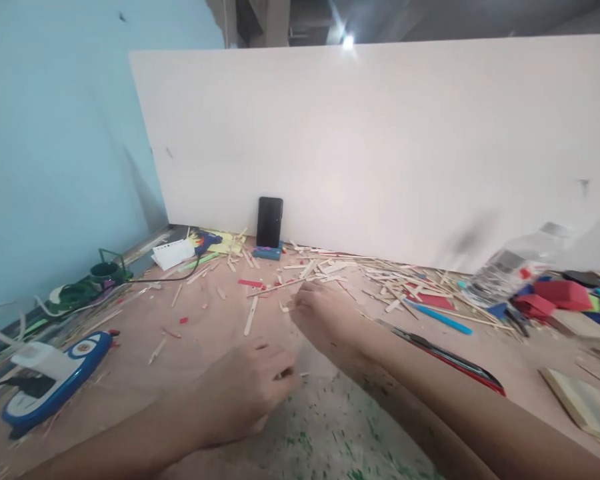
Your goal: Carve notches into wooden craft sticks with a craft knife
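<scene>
My left hand (265,377) is closed, fingers curled, low over the table. A small pale sliver (304,374) shows by its fingertips; what the fingers hold is hidden. Further forward, my right hand (325,312) reaches to the scattered sticks with its fingers bent together. Just left of its fingertips is a small pale wood piece (284,307); whether it is gripped I cannot tell. A flat wooden stick (251,316) lies between the hands and the phone. Beside my right forearm are a black and red cutter-like tool (445,357) and a blue stick (439,316).
A black phone (269,222) stands upright against the white board (380,147). To the left is a blue and white power strip (57,383) with a charger plugged in. A clear plastic bottle (517,267), red foam-like blocks (563,293) and a wooden block (585,400) lie right.
</scene>
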The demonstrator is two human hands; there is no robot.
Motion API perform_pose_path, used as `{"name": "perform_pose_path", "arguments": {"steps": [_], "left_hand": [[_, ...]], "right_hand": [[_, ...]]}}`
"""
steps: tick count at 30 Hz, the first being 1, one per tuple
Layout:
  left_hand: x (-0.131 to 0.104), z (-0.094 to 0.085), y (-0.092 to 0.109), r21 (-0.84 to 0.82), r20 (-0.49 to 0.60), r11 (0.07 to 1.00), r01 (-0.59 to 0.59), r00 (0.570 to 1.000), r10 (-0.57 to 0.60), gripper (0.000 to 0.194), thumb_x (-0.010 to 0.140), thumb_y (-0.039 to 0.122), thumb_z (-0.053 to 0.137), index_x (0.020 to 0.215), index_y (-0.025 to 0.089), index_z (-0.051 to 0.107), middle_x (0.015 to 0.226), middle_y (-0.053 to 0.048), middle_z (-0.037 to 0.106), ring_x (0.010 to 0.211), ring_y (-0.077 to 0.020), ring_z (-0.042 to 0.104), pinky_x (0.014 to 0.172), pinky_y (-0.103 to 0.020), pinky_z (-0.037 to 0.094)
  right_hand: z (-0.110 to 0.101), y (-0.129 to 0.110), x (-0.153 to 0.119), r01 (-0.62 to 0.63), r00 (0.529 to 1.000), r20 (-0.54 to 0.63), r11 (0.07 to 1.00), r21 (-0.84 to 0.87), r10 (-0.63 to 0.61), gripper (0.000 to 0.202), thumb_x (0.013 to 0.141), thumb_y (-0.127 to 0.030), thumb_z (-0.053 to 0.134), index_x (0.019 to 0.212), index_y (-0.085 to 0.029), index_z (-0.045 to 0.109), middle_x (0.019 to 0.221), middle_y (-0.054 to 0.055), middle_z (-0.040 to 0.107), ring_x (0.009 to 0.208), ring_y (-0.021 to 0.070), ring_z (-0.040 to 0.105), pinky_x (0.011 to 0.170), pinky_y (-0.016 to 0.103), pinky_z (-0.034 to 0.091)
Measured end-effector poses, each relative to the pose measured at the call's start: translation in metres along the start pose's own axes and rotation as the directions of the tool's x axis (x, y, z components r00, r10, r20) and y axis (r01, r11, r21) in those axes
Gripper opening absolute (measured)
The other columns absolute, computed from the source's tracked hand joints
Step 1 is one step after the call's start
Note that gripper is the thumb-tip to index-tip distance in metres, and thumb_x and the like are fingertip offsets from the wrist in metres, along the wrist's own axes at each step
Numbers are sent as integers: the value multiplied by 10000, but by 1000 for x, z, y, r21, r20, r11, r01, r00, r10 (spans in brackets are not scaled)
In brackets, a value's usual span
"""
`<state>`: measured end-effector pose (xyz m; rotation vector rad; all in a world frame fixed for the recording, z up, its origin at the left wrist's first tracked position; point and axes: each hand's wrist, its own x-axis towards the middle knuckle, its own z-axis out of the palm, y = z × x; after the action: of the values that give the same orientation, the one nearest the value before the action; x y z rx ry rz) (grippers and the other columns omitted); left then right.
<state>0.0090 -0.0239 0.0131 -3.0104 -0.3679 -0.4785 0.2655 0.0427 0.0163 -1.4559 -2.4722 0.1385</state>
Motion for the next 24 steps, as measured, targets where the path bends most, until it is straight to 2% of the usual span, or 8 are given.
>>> {"name": "perform_pose_path", "arguments": {"steps": [5,11,17,21,24], "left_hand": [[0,1,-6,-49,14,997,63,998,-63,411,815,23,622,1183,206,610,1069,-27,675,900,-229,620,753,-376,460],[1,4,-8,-74,68,989,129,990,-124,257,812,36,669,994,201,593,1031,-23,657,882,-217,634,729,-357,466],[1,8,-2,-90,140,961,261,959,-247,198,840,49,645,961,206,635,986,-18,677,776,-202,643,680,-343,469],[1,10,-3,-103,109,953,286,955,-275,122,926,104,603,939,216,651,965,-22,673,794,-210,641,712,-361,468],[0,13,-6,-112,57,959,262,965,-257,107,975,132,580,950,209,649,936,-25,670,791,-211,628,708,-364,451]], "right_hand": [[-7,16,-3,-148,988,59,988,50,145,363,1054,-411,700,1355,-209,682,1374,112,699,1133,250,721,956,473,637],[-19,20,-12,-253,966,98,954,159,240,327,1058,-416,695,1291,-188,698,1261,91,733,1042,225,735,902,442,644],[-22,10,-15,-223,973,127,914,339,191,290,1075,-415,671,1244,-185,721,1197,78,758,994,207,747,888,426,649],[-21,1,-18,-167,986,85,909,383,145,265,1088,-393,655,1241,-191,732,1202,79,770,1016,207,756,897,420,653],[-17,-7,-22,-101,995,28,937,334,98,212,1095,-350,641,1196,-194,743,1181,73,778,1027,205,756,916,423,644]]}}
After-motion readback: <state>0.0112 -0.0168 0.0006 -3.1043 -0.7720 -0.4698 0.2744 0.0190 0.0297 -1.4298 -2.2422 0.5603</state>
